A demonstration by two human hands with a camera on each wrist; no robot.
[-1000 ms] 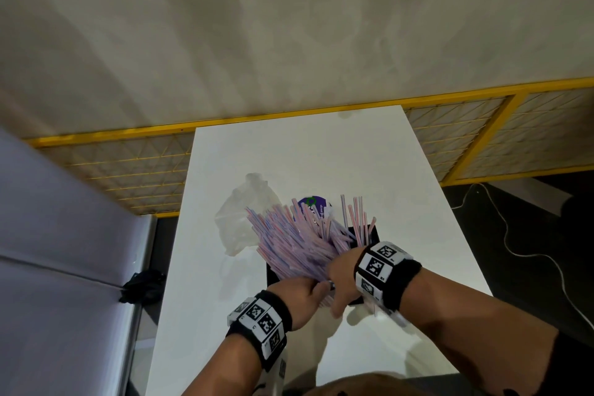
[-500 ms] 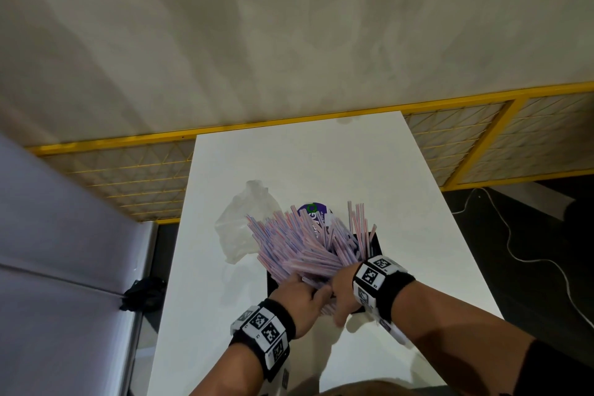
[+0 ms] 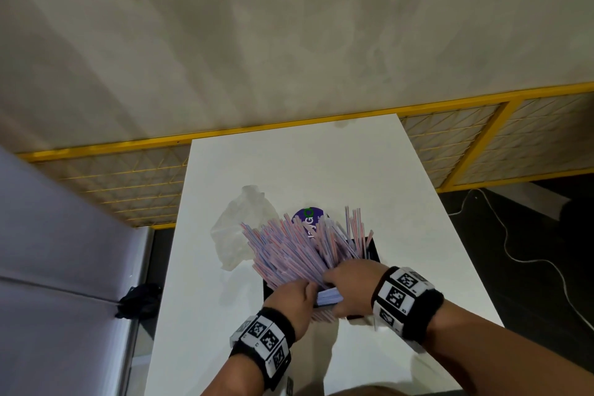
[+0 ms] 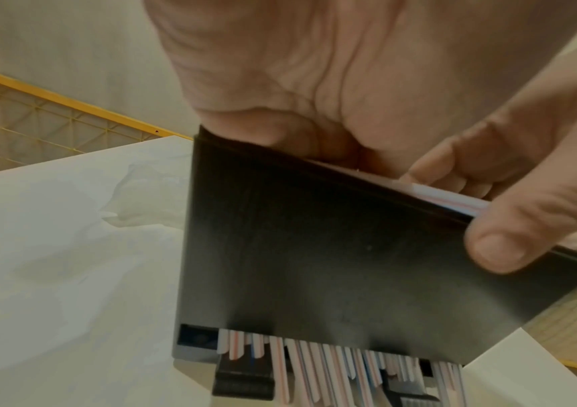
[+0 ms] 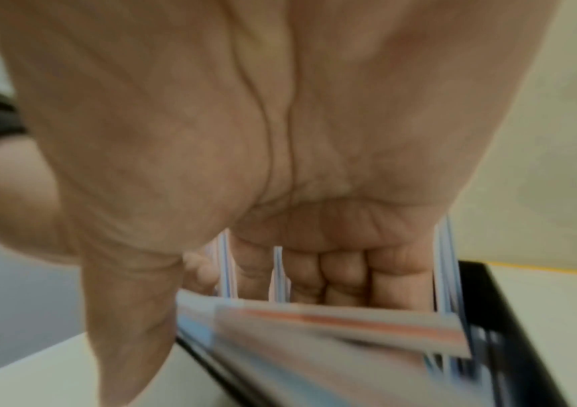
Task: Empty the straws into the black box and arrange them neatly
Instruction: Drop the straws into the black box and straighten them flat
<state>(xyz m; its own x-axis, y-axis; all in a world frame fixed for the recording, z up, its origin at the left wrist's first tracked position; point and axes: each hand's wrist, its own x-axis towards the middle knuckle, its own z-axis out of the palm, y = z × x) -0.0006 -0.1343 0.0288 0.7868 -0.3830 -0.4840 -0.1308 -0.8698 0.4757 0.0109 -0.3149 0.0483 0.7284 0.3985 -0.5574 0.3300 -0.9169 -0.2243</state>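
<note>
A: Straws (image 3: 291, 252) where?
B: In the box (image 3: 373, 246), fanning toward 11 o'clock. Right hand (image 3: 352, 283) curls round their near ends; left hand (image 3: 291, 300) fingers curl over the box's near wall

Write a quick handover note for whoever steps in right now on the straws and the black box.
Left hand: at the near left of the black box, fingers curled over its rim onto the straws.
Right hand: gripping a bunch of straws at the near end of the box.
Done: straws are out of the clear plastic bag, which lies empty on the white table left of the box.
Left: the straws fan out crooked, some over the left rim; align them flat inside.
</note>
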